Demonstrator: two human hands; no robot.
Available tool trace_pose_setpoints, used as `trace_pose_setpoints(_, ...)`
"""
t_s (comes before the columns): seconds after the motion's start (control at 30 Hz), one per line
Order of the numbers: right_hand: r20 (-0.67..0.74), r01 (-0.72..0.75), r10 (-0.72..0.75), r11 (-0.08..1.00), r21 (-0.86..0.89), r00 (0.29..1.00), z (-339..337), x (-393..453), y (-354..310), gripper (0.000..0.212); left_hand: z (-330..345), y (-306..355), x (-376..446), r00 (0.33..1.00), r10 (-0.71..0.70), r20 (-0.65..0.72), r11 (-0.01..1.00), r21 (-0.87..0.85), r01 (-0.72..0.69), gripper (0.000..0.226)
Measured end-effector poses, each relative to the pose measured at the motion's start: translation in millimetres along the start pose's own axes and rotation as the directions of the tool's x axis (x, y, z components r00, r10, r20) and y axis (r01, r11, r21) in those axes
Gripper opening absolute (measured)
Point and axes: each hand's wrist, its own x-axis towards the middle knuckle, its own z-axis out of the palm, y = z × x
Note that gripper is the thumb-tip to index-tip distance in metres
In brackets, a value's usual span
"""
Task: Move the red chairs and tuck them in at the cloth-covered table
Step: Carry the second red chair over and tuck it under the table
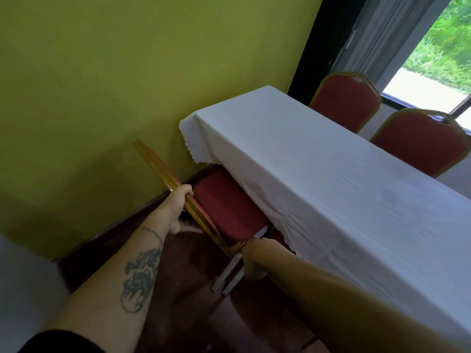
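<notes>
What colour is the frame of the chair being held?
Gold, on the chair frame; seen in the head view.

Red chair point(224, 207) seat partly under white-clothed table point(331, 179)

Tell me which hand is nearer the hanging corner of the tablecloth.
Left. The left hand grips the chair back, just below the tablecloth corner. The right hand is lower, at the seat's front edge.

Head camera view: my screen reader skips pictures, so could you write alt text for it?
A person's left hand grips the gold back frame of a red chair while the right hand holds its seat corner, its seat partly under a table with a white cloth. Two more red chairs stand on the far side, by a window.
</notes>
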Motion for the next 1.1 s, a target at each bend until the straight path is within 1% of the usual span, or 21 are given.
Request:
trace_pose_setpoints(0.1, 0.046, 0.016, -0.017, 1.0, 0.013, 0.999, -2, -3, -6, 0.055, -6, -7, 6, 1.0, 0.017, 0.01, 1.0, -0.02, -0.017, 0.019)
trace_pose_setpoints(0.2, 0.061, 0.07, -0.069, 0.997, -0.015, 0.996, -2, 1, -9, 0.052, -10, -17, 10, 0.999, 0.041, 0.0, 0.998, -0.05, -0.041, 0.015)
trace_pose_setpoints(0.27, 0.055, 0.093, -0.093, 0.996, 0.004, 0.994, -7, 5, -10, 0.056, -8, -21, 13, 0.999, 0.046, -0.007, 0.997, -0.064, -0.046, 0.014)
trace_pose_setpoints(0.3, 0.031, 0.095, -0.095, 0.995, -0.002, 0.995, -9, 7, -10, 0.055, -5, -23, 14, 0.999, 0.049, -0.015, 0.996, -0.073, -0.05, 0.015)
trace_pose_setpoints(0.43, -0.154, 0.077, -0.078, 0.997, -0.011, 0.985, -23, 8, -1, 0.036, 15, -23, 13, 0.994, 0.085, -0.068, 0.99, -0.108, -0.092, 0.017)
trace_pose_setpoints(0.6, -0.264, 0.062, -0.058, 0.998, 0.005, 0.963, -29, 9, 11, 0.032, 30, -11, 16, 0.992, 0.105, -0.072, 0.989, -0.096, -0.111, 0.017)
trace_pose_setpoints(0.7, -0.311, 0.054, -0.041, 0.998, 0.034, 0.949, -33, 12, 14, 0.018, 39, -3, 18, 0.992, 0.107, -0.061, 0.988, -0.103, -0.113, 0.016)
trace_pose_setpoints(0.73, -0.334, 0.048, -0.027, 0.997, 0.054, 0.942, -34, 12, 14, 0.017, 41, 0, 17, 0.992, 0.106, -0.06, 0.988, -0.107, -0.112, 0.014)
trace_pose_setpoints(0.8, -0.363, 0.037, 0.009, 0.992, 0.118, 0.932, -34, 12, 16, 0.023, 42, 5, 17, 0.994, 0.1, -0.054, 0.989, -0.102, -0.105, 0.012)
trace_pose_setpoints(0.87, -0.354, 0.038, 0.024, 0.985, 0.167, 0.935, -29, 7, 19, 0.028, 38, 5, 22, 0.995, 0.089, -0.046, 0.992, -0.084, -0.093, 0.014)
trace_pose_setpoints(0.93, -0.287, 0.028, 0.032, 0.979, 0.204, 0.957, -19, 2, 27, 0.029, 34, 2, 26, 0.994, 0.089, -0.057, 0.993, -0.074, -0.094, 0.016)
trace_pose_setpoints(1.0, -0.22, 0.035, 0.03, 0.957, 0.287, 0.975, -8, -4, 37, 0.027, 31, -3, 30, 0.993, 0.097, -0.068, 0.992, -0.069, -0.101, 0.019)
trace_pose_setpoints(1.03, -0.214, 0.051, 0.021, 0.945, 0.322, 0.977, -6, -7, 41, 0.026, 31, -5, 31, 0.993, 0.099, -0.07, 0.992, -0.066, -0.103, 0.02)
trace_pose_setpoints(1.1, -0.255, 0.092, -0.007, 0.942, 0.324, 0.967, -8, -8, 45, 0.017, 31, -6, 30, 0.993, 0.102, -0.067, 0.992, -0.067, -0.106, 0.024)
